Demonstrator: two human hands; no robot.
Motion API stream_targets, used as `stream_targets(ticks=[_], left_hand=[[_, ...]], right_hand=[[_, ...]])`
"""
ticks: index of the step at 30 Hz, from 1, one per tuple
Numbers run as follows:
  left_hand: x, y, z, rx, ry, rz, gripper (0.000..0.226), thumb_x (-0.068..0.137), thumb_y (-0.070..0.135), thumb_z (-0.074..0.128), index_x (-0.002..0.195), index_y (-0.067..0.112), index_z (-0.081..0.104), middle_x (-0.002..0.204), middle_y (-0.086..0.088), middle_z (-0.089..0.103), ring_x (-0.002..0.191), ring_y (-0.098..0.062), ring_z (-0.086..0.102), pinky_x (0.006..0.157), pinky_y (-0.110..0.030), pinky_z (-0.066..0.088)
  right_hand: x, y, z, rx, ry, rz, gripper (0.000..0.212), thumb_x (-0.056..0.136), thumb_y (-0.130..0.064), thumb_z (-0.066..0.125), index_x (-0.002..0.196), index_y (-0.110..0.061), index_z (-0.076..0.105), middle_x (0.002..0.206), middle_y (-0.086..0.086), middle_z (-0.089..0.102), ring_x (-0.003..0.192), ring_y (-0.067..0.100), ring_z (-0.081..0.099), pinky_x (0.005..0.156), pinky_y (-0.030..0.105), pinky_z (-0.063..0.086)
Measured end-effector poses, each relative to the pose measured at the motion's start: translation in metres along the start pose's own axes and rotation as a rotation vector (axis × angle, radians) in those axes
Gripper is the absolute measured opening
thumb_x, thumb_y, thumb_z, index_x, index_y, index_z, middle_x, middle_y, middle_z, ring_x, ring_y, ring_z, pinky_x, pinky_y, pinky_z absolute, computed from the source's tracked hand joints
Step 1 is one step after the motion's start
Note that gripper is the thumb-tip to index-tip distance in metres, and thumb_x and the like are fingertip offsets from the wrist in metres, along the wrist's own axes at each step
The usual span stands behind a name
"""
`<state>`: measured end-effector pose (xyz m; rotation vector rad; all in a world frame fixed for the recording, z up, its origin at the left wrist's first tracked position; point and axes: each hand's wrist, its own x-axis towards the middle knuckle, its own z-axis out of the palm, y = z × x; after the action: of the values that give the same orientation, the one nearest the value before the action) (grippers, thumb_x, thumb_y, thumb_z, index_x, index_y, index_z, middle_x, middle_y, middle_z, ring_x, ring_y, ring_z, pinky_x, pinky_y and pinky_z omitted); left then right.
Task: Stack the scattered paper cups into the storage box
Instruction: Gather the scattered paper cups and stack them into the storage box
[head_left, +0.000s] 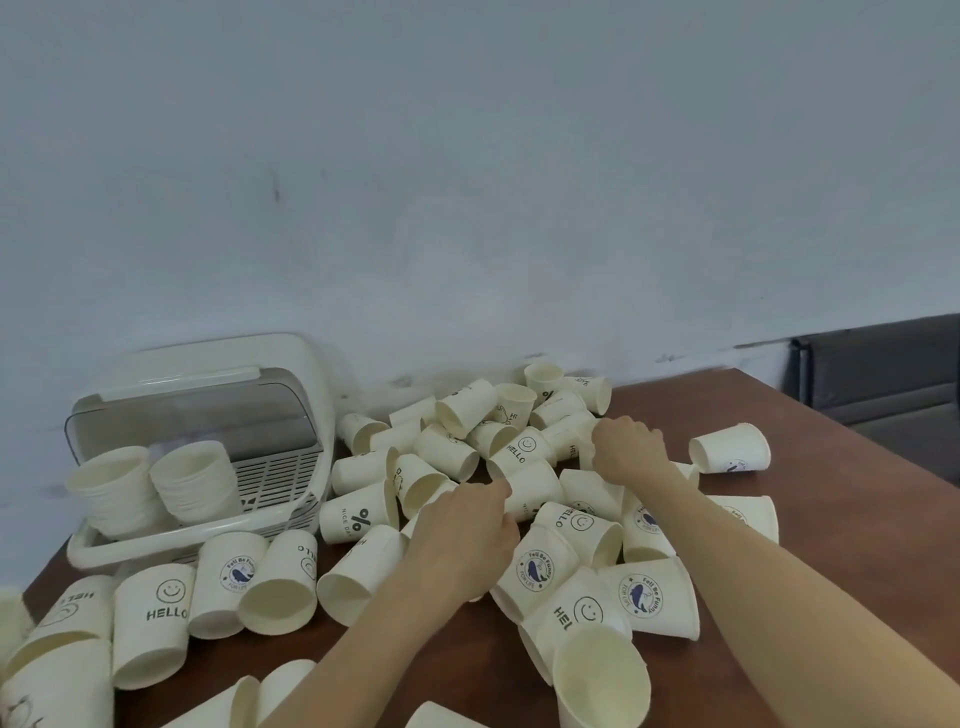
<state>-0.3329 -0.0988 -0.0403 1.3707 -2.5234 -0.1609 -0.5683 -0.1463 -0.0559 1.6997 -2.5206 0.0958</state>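
Many white printed paper cups (457, 449) lie scattered on their sides over the brown table (810, 545). The white storage box (306, 374) stands at the left with its clear lid raised. Inside it are two stacks of cups (195, 480). My left hand (467, 535) reaches into the middle of the pile, its fingers curled at the rim of a lying cup (537, 493). Farther back, my right hand (631, 452) has its fingers curled over another cup (571, 441). Both palms are hidden.
A wall runs right behind the box and the pile. More cups lie along the near left edge (150, 623) and one open cup (602, 680) lies close to me. A single cup (730, 449) lies apart at the right. A dark chair (883, 374) stands beyond the table's right corner.
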Motion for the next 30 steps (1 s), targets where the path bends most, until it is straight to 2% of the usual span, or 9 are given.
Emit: stream_targets(ticks=[5, 9, 12, 15, 17, 21, 26, 30], left_hand=[[-0.001, -0.003, -0.002, 0.029, -0.019, -0.045, 0.027, 0.097, 0.03, 0.038, 0.116, 0.02, 0.055, 0.104, -0.001, 0.062, 0.105, -0.022, 0.055, 0.089, -0.04, 0.038], [0.0, -0.007, -0.002, 0.039, -0.062, -0.075, 0.029, 0.098, 0.03, 0.038, 0.121, 0.02, 0.053, 0.108, -0.001, 0.062, 0.11, -0.022, 0.053, 0.094, -0.044, 0.036], [0.001, -0.013, 0.001, 0.041, -0.086, -0.092, 0.03, 0.098, 0.029, 0.037, 0.121, 0.019, 0.053, 0.11, -0.003, 0.061, 0.112, -0.023, 0.053, 0.097, -0.046, 0.037], [0.002, -0.019, 0.004, 0.053, -0.094, -0.113, 0.03, 0.097, 0.028, 0.038, 0.12, 0.018, 0.054, 0.111, -0.003, 0.061, 0.11, -0.024, 0.055, 0.098, -0.046, 0.036], [0.003, -0.024, 0.006, 0.055, -0.097, -0.122, 0.03, 0.096, 0.027, 0.039, 0.121, 0.017, 0.054, 0.112, -0.003, 0.06, 0.108, -0.024, 0.056, 0.096, -0.043, 0.039], [0.003, -0.035, 0.008, 0.051, -0.111, -0.156, 0.031, 0.095, 0.027, 0.04, 0.122, 0.017, 0.053, 0.118, -0.002, 0.056, 0.107, -0.026, 0.054, 0.076, -0.035, 0.043], [0.004, -0.051, 0.004, 0.074, -0.119, -0.188, 0.033, 0.095, 0.021, 0.039, 0.125, 0.016, 0.051, 0.12, -0.005, 0.057, 0.108, -0.027, 0.056, 0.084, -0.037, 0.044], [0.016, -0.057, 0.004, 0.127, -0.143, -0.158, 0.035, 0.093, 0.015, 0.039, 0.126, 0.018, 0.05, 0.12, -0.006, 0.06, 0.106, -0.027, 0.058, 0.08, -0.035, 0.044]], right_hand=[[0.002, 0.001, 0.005, -0.004, 0.045, 0.024, 0.018, 0.086, -0.007, 0.047, 0.101, -0.01, 0.056, 0.103, 0.007, 0.059, 0.101, 0.029, 0.057, 0.088, 0.039, 0.042], [-0.003, 0.0, 0.004, -0.016, 0.129, 0.014, 0.013, 0.084, -0.001, 0.045, 0.085, -0.013, 0.049, 0.094, 0.007, 0.061, 0.091, 0.027, 0.058, 0.076, 0.034, 0.038], [-0.008, -0.002, 0.001, -0.037, 0.189, 0.015, 0.019, 0.082, 0.002, 0.044, 0.072, -0.014, 0.04, 0.083, 0.006, 0.058, 0.081, 0.025, 0.052, 0.071, 0.031, 0.033], [-0.013, -0.005, -0.005, -0.059, 0.247, -0.012, 0.018, 0.081, 0.001, 0.044, 0.072, -0.015, 0.043, 0.079, 0.004, 0.055, 0.078, 0.024, 0.046, 0.07, 0.03, 0.032], [-0.016, -0.006, -0.009, -0.063, 0.283, -0.031, 0.017, 0.083, -0.002, 0.046, 0.077, -0.017, 0.047, 0.085, 0.004, 0.06, 0.085, 0.024, 0.051, 0.07, 0.03, 0.031], [-0.022, -0.009, -0.016, -0.056, 0.382, -0.06, 0.02, 0.085, -0.004, 0.045, 0.089, -0.016, 0.061, 0.088, 0.005, 0.063, 0.087, 0.026, 0.053, 0.069, 0.031, 0.028], [-0.036, -0.015, -0.025, -0.026, 0.413, -0.101, 0.021, 0.086, -0.007, 0.043, 0.091, -0.015, 0.062, 0.087, 0.005, 0.061, 0.084, 0.025, 0.05, 0.07, 0.031, 0.031], [-0.05, -0.017, -0.028, 0.007, 0.458, -0.122, 0.015, 0.086, -0.009, 0.049, 0.085, -0.013, 0.063, 0.08, 0.007, 0.062, 0.077, 0.027, 0.05, 0.068, 0.033, 0.031]])
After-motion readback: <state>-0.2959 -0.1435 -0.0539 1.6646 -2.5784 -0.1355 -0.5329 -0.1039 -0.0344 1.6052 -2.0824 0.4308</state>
